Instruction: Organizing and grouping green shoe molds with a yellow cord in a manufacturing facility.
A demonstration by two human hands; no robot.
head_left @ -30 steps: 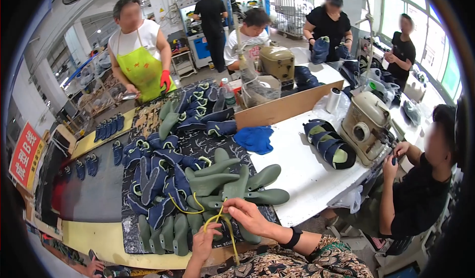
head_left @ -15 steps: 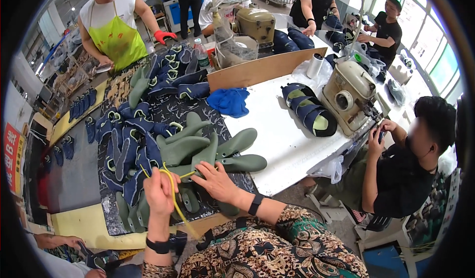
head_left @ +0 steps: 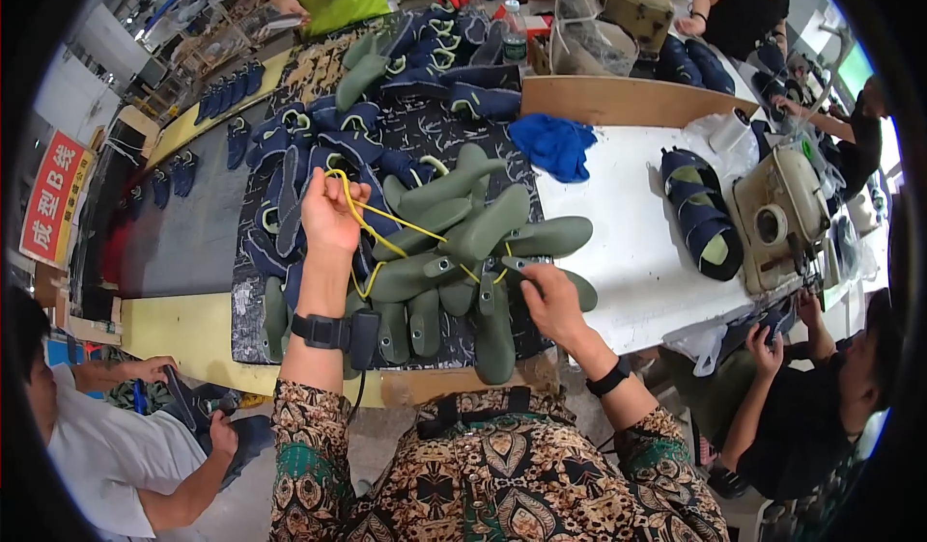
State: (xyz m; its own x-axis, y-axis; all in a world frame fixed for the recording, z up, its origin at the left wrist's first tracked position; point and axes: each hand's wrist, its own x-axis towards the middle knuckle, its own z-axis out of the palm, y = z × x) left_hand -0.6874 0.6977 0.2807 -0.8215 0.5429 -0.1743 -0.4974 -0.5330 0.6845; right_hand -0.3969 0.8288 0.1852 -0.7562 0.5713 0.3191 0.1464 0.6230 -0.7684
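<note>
My left hand [head_left: 333, 211] is raised over the table, its fingers closed around a yellow cord [head_left: 353, 204]. From there the cord runs down and right, passing among a cluster of green shoe lasts [head_left: 488, 223] with small holes in their ends. Another loop of it hangs below my left hand. At the right side of the cluster, my right hand [head_left: 555, 305] has its fingers bent against the end of a last; what they grip, if anything, is hidden. Dark blue shoes [head_left: 290, 190] with pale green linings lie heaped behind my left hand.
The lasts lie on a black patterned sheet [head_left: 319, 88]. To the right is a white tabletop [head_left: 618, 214] with a blue cloth [head_left: 553, 144], strapped blue shoes [head_left: 697, 209] and a beige machine [head_left: 780, 216]. A wooden board [head_left: 632, 101] stands behind. Several co-workers surround the table.
My hands were close together at the cord; now they are far apart. The left has risen, drawing the cord out, and the right has moved right along the lasts. The view has shifted.
</note>
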